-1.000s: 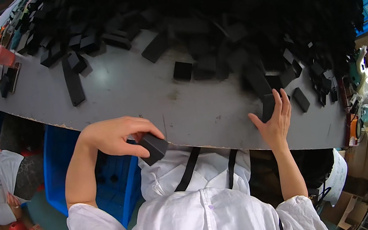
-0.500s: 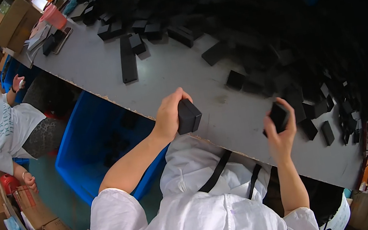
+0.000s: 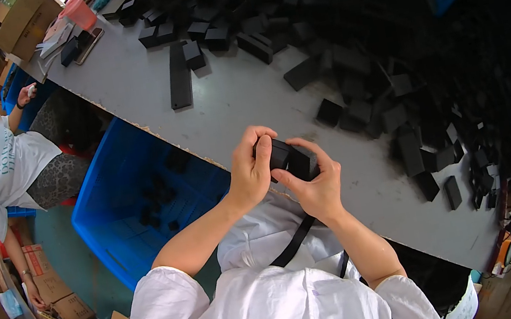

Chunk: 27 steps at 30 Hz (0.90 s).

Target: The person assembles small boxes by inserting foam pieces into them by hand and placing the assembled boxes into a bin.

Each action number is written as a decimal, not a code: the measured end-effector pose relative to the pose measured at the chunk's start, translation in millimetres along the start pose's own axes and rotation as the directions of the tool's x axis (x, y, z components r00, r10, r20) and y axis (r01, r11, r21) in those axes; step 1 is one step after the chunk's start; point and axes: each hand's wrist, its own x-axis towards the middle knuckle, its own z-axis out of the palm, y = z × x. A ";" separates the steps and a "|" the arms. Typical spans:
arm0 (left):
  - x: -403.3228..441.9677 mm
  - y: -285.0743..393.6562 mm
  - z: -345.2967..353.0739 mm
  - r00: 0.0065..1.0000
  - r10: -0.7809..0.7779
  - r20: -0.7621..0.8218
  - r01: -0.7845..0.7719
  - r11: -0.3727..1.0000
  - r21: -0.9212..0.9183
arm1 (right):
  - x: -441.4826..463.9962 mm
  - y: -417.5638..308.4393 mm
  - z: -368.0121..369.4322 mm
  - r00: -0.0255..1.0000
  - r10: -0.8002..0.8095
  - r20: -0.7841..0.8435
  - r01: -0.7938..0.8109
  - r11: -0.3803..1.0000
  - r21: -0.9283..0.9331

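Note:
My left hand is closed around a small black box, its thumb lying along the near side. Against that box, my right hand grips a second black box between thumb and fingers. The two boxes meet over the table's front edge, and the fingers partly cover both, so I cannot tell whether they are joined. A long flat black box lies on the grey table beyond my hands, with a small black box at its side.
A large heap of black boxes spreads over the back and right. A blue bin with dark pieces inside stands below the table edge at left. A pink cup and a phone lie far left. A person sits at left.
My right hand has moved left with its box and now meets the box in my left hand. The seated person's lower arm has reached down toward the cartons.

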 end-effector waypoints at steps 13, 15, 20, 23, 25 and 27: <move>12.6 4.3 -78.5 0.994 -0.109 0.030 0.071 0.812 0.579 | 4.0 10.4 4.3 0.967 0.237 0.091 -0.252 0.935 0.248; 20.6 4.9 -130.7 0.999 0.025 -0.042 0.033 0.284 0.958 | 13.9 8.9 -20.3 0.964 0.265 -0.002 -0.258 0.943 0.210; 91.3 -56.2 -141.6 0.974 0.158 -0.160 0.046 0.555 0.830 | 42.8 15.5 -54.0 0.929 0.362 -0.078 -0.334 0.910 0.244; 139.9 -83.2 -121.3 0.961 0.137 -0.239 0.161 0.424 0.891 | 41.0 14.3 -54.9 0.939 0.322 -0.119 -0.280 0.920 0.273; 163.6 -91.6 -122.0 0.967 -0.102 -0.235 0.255 0.305 0.918 | 35.5 26.0 -61.1 0.946 0.304 -0.112 -0.272 0.932 0.238; 173.8 -102.3 -151.4 0.975 -0.112 -0.190 0.218 0.356 0.909 | 32.5 27.2 -69.8 0.939 0.324 -0.118 -0.285 0.922 0.261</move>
